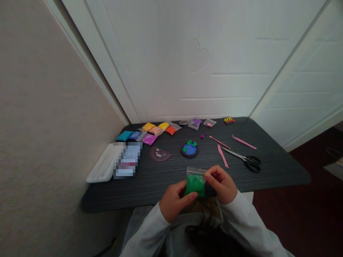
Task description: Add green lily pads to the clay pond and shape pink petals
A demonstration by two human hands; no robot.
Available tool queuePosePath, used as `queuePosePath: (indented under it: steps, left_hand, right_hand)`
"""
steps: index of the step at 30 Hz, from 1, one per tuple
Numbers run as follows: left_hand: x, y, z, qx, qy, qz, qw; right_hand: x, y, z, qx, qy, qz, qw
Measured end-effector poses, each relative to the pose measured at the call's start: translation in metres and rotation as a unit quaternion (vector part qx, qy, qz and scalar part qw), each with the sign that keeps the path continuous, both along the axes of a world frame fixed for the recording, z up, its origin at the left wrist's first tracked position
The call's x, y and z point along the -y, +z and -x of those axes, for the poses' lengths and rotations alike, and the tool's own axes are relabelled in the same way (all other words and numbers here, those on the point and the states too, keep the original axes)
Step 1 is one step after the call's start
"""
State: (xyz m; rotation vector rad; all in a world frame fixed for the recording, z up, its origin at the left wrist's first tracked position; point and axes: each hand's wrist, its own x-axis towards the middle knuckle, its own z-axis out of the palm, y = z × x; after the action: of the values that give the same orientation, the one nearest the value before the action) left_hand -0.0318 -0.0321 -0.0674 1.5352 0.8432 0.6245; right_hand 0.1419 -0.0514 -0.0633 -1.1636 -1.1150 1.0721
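A small clear zip bag of green clay point(195, 185) is held over the front edge of the dark table, in both hands. My left hand point(177, 200) grips its lower left side, thumb across the front. Fingers of my right hand point(221, 182) pinch the bag's upper right corner by the zip strip. Beyond the bag lies a round blue clay pond point(190, 149) with a dark brown beaded rim and green leaf pieces on it. A tiny purple clay piece point(202, 136) sits behind the pond.
Right of the pond lie a pink clay knife point(223, 156), a thin pink tool point(219, 142), pink tweezers point(243, 141) and black-handled scissors point(245, 159). A protractor point(160, 154), coloured clay bags point(149, 139) and a white tray point(103, 165) are leftward. A small yellow-topped piece point(229, 120) stands at the back.
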Motion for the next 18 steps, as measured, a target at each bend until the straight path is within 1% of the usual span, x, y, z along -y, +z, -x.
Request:
queuePosePath:
  steps: [3,6,8,9,13,18]
  left_hand:
    - [0.001,0.006,0.0,-0.047,0.0,-0.029,0.998]
    - [0.001,0.01,0.001,-0.043,0.011,-0.05,0.998]
    - [0.002,0.011,0.002,-0.038,0.008,-0.058,0.998]
    - [0.002,0.01,0.002,-0.038,0.006,-0.061,0.997]
    - [0.004,0.007,0.002,-0.038,0.001,-0.053,0.998]
    - [0.006,0.008,0.001,-0.031,0.007,-0.045,0.998]
  right_hand:
    - [0.002,0.0,0.004,-0.02,0.018,0.007,1.0]
    - [0.005,-0.001,0.007,-0.016,0.09,0.02,0.996]
    - [0.007,-0.002,0.008,0.016,0.124,0.026,0.992]
    - [0.008,-0.003,0.008,0.037,0.126,0.026,0.991]
    - [0.01,-0.005,0.009,0.112,0.09,0.004,0.99]
    - [0.011,-0.003,0.01,0.166,0.051,-0.039,0.984]
